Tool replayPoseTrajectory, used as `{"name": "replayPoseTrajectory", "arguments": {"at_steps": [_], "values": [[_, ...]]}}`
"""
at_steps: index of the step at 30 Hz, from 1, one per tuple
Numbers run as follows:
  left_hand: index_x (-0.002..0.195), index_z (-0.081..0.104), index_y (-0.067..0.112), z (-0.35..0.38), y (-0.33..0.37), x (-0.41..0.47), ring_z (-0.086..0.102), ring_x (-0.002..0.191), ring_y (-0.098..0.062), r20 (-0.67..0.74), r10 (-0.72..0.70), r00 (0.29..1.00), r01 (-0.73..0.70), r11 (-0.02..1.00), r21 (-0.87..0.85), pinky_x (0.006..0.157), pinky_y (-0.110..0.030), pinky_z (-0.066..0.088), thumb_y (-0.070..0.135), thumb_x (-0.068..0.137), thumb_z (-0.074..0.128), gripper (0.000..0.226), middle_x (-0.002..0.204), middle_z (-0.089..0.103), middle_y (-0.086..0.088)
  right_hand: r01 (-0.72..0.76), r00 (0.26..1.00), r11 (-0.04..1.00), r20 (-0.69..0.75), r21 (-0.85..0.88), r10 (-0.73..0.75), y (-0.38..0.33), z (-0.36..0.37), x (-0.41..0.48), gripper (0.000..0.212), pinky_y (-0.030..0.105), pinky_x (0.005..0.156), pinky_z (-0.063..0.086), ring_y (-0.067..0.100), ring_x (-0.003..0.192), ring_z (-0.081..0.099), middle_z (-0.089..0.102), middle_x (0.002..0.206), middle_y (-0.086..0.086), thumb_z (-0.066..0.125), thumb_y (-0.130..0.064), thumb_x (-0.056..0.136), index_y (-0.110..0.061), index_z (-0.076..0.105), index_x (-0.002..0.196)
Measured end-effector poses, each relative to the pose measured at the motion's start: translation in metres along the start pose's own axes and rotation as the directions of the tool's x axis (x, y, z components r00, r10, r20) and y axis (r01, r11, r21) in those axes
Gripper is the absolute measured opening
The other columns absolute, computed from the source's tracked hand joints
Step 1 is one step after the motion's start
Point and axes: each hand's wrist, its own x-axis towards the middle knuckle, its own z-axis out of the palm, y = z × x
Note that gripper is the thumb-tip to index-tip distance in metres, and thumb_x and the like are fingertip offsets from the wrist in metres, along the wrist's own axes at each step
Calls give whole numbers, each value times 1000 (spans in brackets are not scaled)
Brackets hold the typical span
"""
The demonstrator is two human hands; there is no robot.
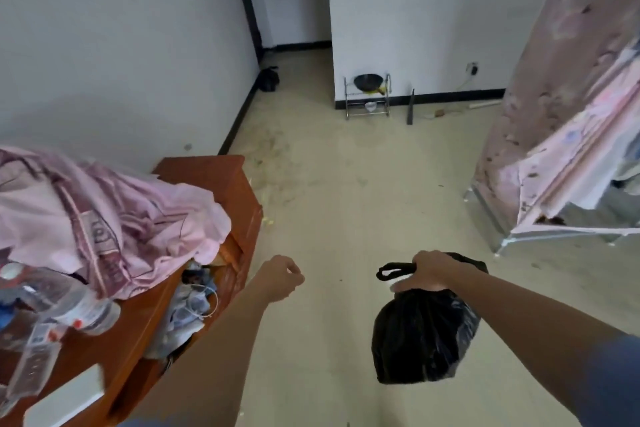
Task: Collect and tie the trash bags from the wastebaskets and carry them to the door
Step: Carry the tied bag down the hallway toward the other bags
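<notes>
A tied black trash bag (pixel 420 336) hangs above the floor at the lower middle. My right hand (pixel 427 270) grips its knotted neck, and a loop of the knot sticks out to the left of my fingers. My left hand (pixel 280 277) is held out to the left of the bag, fingers curled into a loose fist with nothing in them. A second black bag (pixel 268 79) lies on the floor far ahead, against the left wall at the mouth of the corridor.
A wooden cabinet (pixel 221 180) on my left carries pink bedding (pixel 104 215) and plastic bottles (pixel 79 308). A pink fabric wardrobe (pixel 568 121) stands at the right. A small metal rack (pixel 367 97) sits by the far wall. Beige floor (pixel 346 184) runs ahead to the corridor.
</notes>
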Motion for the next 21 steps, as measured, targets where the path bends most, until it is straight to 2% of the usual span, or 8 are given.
{"name": "replayPoseTrajectory", "arguments": {"at_steps": [2,4,8,10,12,15,17,21], "values": [[95,60,12,-28,16,40,56,59,-11,-1,-15,1000,15,999,-30,39,-13,40,23,88,63,13,82,64,-8,22,996,997,93,-80,-14,-20,-43,40,76,34,80,54,21,87,64,64,94,-1,77,-69,52,-16,57,102],[89,60,12,-56,24,82,54,57,-11,16,-65,998,66,995,-77,41,-14,42,20,88,66,11,76,61,-7,40,985,982,172,-186,-8,-45,-81,83,77,37,87,55,26,99,64,64,109,2,85,-52,58,-12,55,116],[71,59,13,-117,31,188,53,58,-18,0,-111,994,111,989,-97,58,-27,44,8,88,64,18,74,59,-12,31,980,922,192,-385,48,-98,-144,188,80,36,87,54,32,110,62,58,127,12,86,-32,68,-4,44,131],[83,64,11,-144,34,246,57,64,-19,3,-147,989,147,985,-93,61,-28,47,8,91,56,12,79,61,-9,31,985,905,169,-424,45,-120,-171,244,72,34,84,52,31,110,63,61,125,13,83,-26,73,-2,46,130],[108,63,5,-180,47,300,63,89,-26,33,-132,991,132,991,18,75,-32,50,6,94,49,20,100,66,-13,25,990,902,136,-430,38,-139,-202,297,63,34,83,53,30,107,64,64,120,13,79,-22,75,-3,50,128],[95,63,6,-235,59,372,64,83,-28,46,-124,991,116,983,141,65,-28,52,11,92,54,10,94,65,-14,-2,998,906,60,-424,30,-166,-255,360,51,30,71,52,27,93,66,65,107,10,72,-19,80,-3,52,124],[101,68,5,-273,79,416,67,95,-29,-4,-123,992,121,966,227,71,-30,52,19,91,58,20,101,68,-13,-3,1000,924,-25,-383,-7,-180,-291,390,43,29,64,48,25,83,63,64,100,8,65,-17,82,-5,55,123],[107,68,2,-332,133,502,66,103,-30,-14,4,1000,-2,986,167,81,-30,51,20,90,62,26,108,69,-14,-3,983,965,-178,-261,-45,-201,-363,453,48,32,71,54,25,94,65,64,116,7,63,-23,83,-16,51,128]]}}
